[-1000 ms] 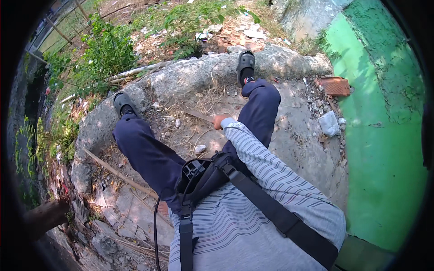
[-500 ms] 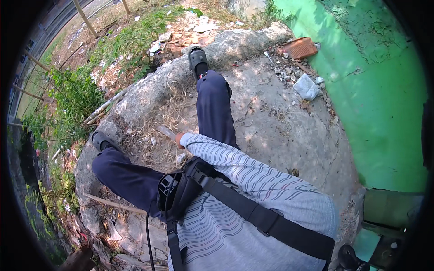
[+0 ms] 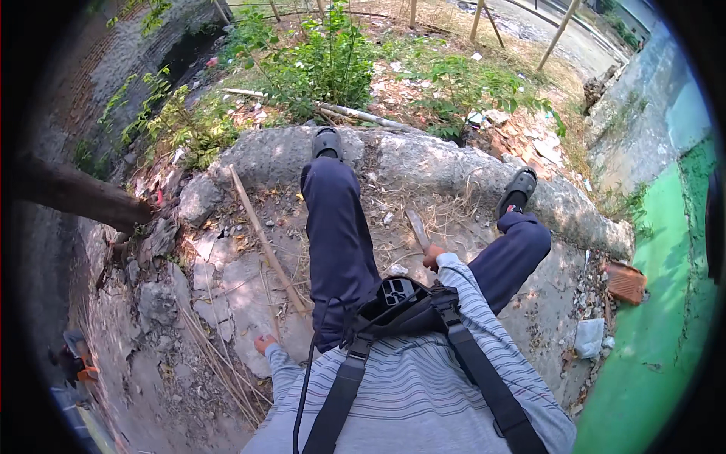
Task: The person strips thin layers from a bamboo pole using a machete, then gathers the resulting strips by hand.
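My right hand [image 3: 432, 257] is closed round the handle of a knife with a long, flat blade [image 3: 417, 228]. The blade points away from me, above the dry straw between my legs. Low on the left, my left hand [image 3: 265, 344] reaches out past my thigh, close to the ground. Its fingers look apart and nothing shows in them, though it is small in view. A thin strip [image 3: 272, 303] lies just beyond that hand. Between it and my left leg, a longer wooden stick [image 3: 261, 234] slants across the broken concrete.
Several long thin strips [image 3: 219, 356] lie left of my left hand. A raised concrete edge [image 3: 431, 155] curves beyond my feet. At the left juts a dark log [image 3: 83, 193]. A red-brown brick [image 3: 626, 283] and a whitish block [image 3: 589, 337] sit by the green surface [image 3: 658, 333] at right.
My view has swung to the left, so the plants and green surface appear further right. My left hand has come into view at the lower left. The knife stays in my right hand.
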`<state>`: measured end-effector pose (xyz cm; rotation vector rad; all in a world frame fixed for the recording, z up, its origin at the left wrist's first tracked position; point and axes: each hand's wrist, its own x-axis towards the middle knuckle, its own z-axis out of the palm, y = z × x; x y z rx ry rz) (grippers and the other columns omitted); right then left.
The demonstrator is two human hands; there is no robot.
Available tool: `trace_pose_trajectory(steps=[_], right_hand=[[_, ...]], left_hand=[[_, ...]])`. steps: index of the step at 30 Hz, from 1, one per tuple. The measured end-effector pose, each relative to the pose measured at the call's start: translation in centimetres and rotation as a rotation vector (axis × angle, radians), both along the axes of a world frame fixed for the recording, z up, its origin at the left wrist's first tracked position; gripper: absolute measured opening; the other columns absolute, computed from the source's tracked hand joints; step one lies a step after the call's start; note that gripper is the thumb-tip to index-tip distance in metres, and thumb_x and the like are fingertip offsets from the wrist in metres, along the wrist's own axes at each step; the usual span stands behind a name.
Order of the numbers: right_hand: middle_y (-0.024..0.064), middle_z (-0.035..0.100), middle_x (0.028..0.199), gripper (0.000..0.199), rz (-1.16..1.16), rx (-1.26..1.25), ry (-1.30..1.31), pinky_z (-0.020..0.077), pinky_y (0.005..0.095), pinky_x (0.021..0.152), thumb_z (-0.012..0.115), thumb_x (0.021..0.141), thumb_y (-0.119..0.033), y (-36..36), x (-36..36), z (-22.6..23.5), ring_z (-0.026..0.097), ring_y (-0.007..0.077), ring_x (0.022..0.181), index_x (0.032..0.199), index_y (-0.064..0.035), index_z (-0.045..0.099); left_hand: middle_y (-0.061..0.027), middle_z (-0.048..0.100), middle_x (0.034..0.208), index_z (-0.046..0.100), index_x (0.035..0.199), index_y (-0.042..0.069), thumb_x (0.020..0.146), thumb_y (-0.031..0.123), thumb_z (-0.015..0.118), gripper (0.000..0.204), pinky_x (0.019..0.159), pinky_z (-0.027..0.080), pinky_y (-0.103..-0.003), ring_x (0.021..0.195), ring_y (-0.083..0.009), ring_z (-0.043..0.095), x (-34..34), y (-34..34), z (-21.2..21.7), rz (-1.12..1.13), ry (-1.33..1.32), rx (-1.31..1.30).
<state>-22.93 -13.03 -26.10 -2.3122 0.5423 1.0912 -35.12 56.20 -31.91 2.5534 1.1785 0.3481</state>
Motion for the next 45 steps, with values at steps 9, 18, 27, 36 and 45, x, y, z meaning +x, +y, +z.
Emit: trace_pose_trajectory(steps=[9,18,27,36,45], right_hand=[[0.013,0.074,0.074,0.029,0.008,-0.035,0.064,0.0596,0.0374,0.061,0.086,0.067,-0.02,-0.4,1.0,-1.5,0.074,0.0221,0.067,0.079,0.0041,0.075],[0.0137,0.074,0.077,0.029,-0.098,-0.037,0.057,0.0589,0.0384,0.06,0.086,0.067,-0.017,-5.4,-1.0,-0.6,0.072,0.0229,0.064,0.079,0.0055,0.073],[0.0192,0.071,0.081,0.028,-0.021,-0.14,-0.046,0.0574,0.0442,0.05,0.083,0.071,-0.005,-1.3,0.8,2.9,0.072,0.0286,0.065,0.089,0.0082,0.065],[0.0166,0.065,0.083,0.052,-0.109,-0.031,0.024,0.0555,0.0441,0.047,0.078,0.076,-0.003,1.2,0.4,5.0,0.069,0.0282,0.063,0.113,-0.0023,0.043],[0.0175,0.063,0.083,0.058,-0.114,-0.018,0.044,0.0525,0.0442,0.046,0.076,0.078,-0.003,0.1,-0.1,4.9,0.067,0.0279,0.062,0.121,-0.0055,0.038]], left_hand=[[-0.0141,0.071,0.093,0.07,0.108,0.009,0.082,0.031,0.077,0.035,0.077,0.055,-0.05,0.081,-0.0339,0.068,-12.3,12.7,5.8,0.557,0.471,-0.156],[-0.0137,0.071,0.095,0.07,0.11,0.01,0.084,0.031,0.075,0.034,0.077,0.055,-0.05,0.083,-0.0328,0.068,-8.4,6.1,-0.5,0.328,0.557,-0.305],[-0.0134,0.072,0.097,0.07,0.111,0.01,0.087,0.032,0.073,0.033,0.077,0.056,-0.05,0.084,-0.0317,0.069,-12.7,3.2,-2.2,0.309,0.488,-0.328],[-0.013,0.072,0.099,0.07,0.113,0.011,0.089,0.032,0.071,0.032,0.077,0.056,-0.05,0.085,-0.0306,0.07,-18.8,11.9,-0.5,0.483,0.491,-0.374],[-0.0126,0.073,0.101,0.07,0.114,0.011,0.092,0.032,0.069,0.031,0.077,0.056,-0.05,0.086,-0.0295,0.07,-19.3,16.7,-0.5,0.613,0.244,-1.067]])
